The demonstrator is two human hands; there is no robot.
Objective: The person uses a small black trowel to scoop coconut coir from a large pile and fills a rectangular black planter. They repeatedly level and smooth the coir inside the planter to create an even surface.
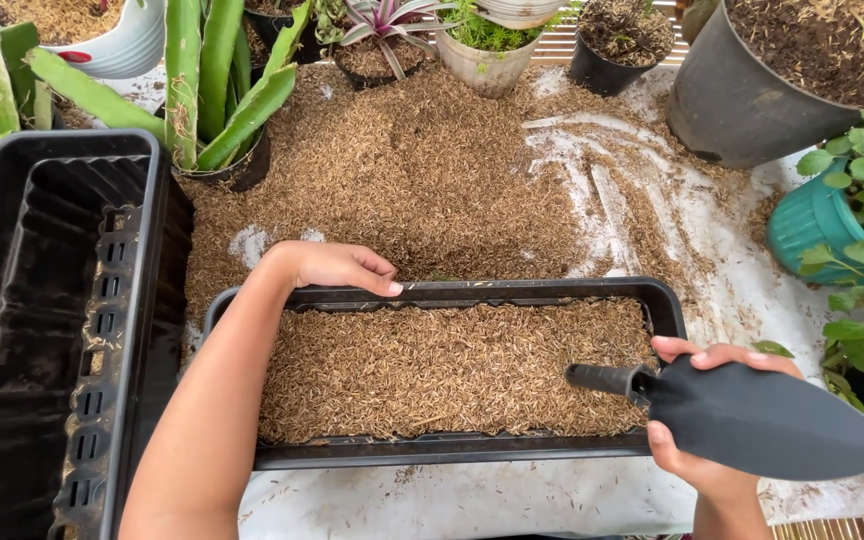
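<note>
Black plastic trowel (752, 415) lies at lower right of the frame, blade pointing right, handle pointing left over the planter's right end; its long axis runs nearly level. Right hand (697, 410) holds it by the blade's neck, fingers (712, 356) closed around it. Rectangular black planter (432, 292), centre frame, is filled with brown rice husk (432, 370), long axis left to right. Left hand (337, 266) rests on the far rim, fingers curled down over the edge. More husk covers the white surface (722, 270) beyond. An empty black planter (52, 330) stands at left; potted plants (222, 90) line the top, a teal pot (812, 220) at right.
</note>
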